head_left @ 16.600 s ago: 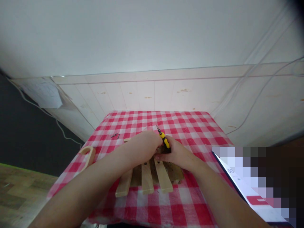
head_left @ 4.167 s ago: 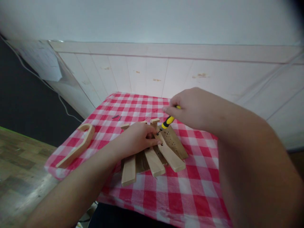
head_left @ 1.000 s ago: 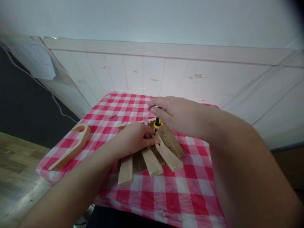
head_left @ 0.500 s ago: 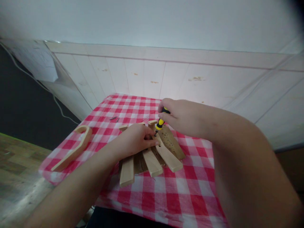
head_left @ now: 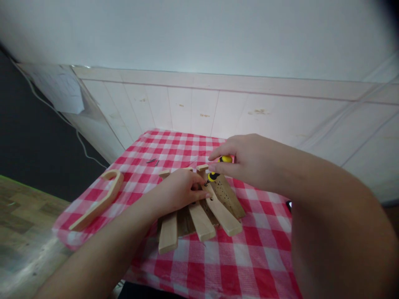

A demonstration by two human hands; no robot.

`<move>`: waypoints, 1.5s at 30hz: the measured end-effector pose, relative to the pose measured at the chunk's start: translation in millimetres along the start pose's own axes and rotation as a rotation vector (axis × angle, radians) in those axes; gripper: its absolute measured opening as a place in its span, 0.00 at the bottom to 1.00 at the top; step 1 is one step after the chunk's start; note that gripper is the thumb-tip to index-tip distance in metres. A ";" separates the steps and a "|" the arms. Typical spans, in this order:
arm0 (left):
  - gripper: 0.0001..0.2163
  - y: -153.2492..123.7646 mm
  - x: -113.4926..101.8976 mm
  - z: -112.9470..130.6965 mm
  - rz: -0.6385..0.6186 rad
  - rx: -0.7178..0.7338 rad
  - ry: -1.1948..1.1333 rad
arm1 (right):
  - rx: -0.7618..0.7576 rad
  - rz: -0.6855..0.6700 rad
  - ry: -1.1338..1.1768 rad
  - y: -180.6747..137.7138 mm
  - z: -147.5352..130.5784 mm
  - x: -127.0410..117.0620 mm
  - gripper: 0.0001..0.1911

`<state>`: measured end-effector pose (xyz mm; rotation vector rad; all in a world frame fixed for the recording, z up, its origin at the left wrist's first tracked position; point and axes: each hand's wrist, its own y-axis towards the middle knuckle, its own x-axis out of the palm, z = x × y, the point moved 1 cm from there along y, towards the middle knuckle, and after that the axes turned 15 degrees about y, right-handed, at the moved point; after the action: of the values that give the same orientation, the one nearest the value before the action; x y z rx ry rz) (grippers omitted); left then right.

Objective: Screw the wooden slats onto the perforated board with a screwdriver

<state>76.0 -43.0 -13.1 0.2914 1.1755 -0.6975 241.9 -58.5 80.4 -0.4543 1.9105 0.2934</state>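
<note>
At right of centre I see the right hand (head_left: 252,164) pinching the yellow-and-black screwdriver (head_left: 213,177), tilted, its tip at a hole in the rightmost wooden slat (head_left: 225,218). The left hand (head_left: 177,189) sets thumb and forefinger there, likely as a brace; whether they pinch, I cannot tell. The holed board (head_left: 230,194) underneath probably backs it. Beyond: checked cloth (head_left: 246,265), pale wall (head_left: 199,37), wooden floor (head_left: 28,211) lower left.

On the remote head feed I am observing a bare left hand (head_left: 179,192) and a bare right hand (head_left: 249,164). The left forearm (head_left: 102,245) and right arm (head_left: 330,207) are showing uncovered. Near-black cloth (head_left: 145,292) is appearing at the lower edge; I am not resolving its cut.
</note>
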 end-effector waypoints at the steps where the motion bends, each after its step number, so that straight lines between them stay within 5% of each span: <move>1: 0.10 -0.1 0.1 -0.1 0.002 0.000 0.002 | 0.021 0.017 0.010 2.0 -0.2 -0.1 0.11; 11: 0.12 -2.0 -0.7 0.4 0.027 0.011 0.027 | 0.126 0.045 -0.001 0.9 2.0 -5.4 0.08; 16: 0.12 -1.6 0.0 0.1 0.038 0.015 0.033 | 0.236 0.141 -0.137 12.1 0.3 3.9 0.20; 24: 0.12 -1.5 0.8 -2.0 0.043 0.014 0.038 | 0.061 0.025 -0.028 5.6 -9.6 3.2 0.11; 29: 0.12 -2.0 0.3 -1.1 0.036 0.012 0.022 | 0.166 0.201 -0.127 11.5 -3.7 6.9 0.18; 42: 0.11 -0.6 2.7 -3.8 0.059 0.030 0.067 | -0.241 0.075 0.116 12.6 -9.3 17.5 0.17; 45: 0.11 -1.1 2.4 -3.8 0.067 0.032 0.075 | -0.109 0.110 -0.040 11.1 -8.0 12.4 0.12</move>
<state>72.9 -42.6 -16.6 0.3854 1.2207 -0.6517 226.3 -54.1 71.8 -0.4129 1.8899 0.4777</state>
